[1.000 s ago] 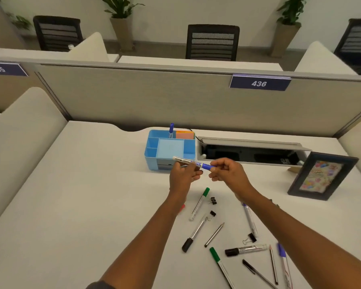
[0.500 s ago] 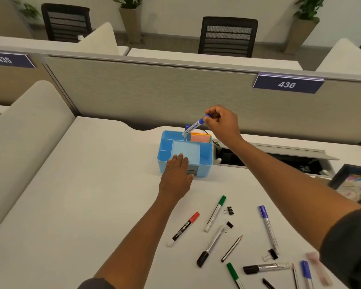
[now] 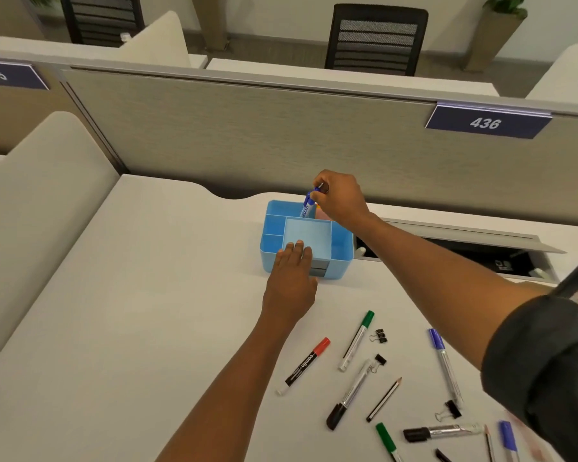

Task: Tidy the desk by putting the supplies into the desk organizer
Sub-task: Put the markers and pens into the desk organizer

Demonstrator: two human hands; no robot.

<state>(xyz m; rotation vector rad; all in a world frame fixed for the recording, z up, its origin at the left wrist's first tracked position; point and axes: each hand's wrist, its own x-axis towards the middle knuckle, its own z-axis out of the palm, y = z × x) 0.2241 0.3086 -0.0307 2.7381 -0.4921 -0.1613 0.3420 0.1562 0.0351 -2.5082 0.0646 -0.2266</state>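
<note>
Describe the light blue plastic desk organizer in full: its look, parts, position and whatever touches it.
The light blue plastic desk organizer is a rounded rectangular box standing upright at the back of the white desk, beside an open cable tray. Its top splits into a large pale central compartment, small cells on the left, a side slot on the right and a rear slot. A grey drawer front shows low on its near face. The left hand rests on its near edge; the right hand lowers a blue-capped marker into the rear slot.
</note>
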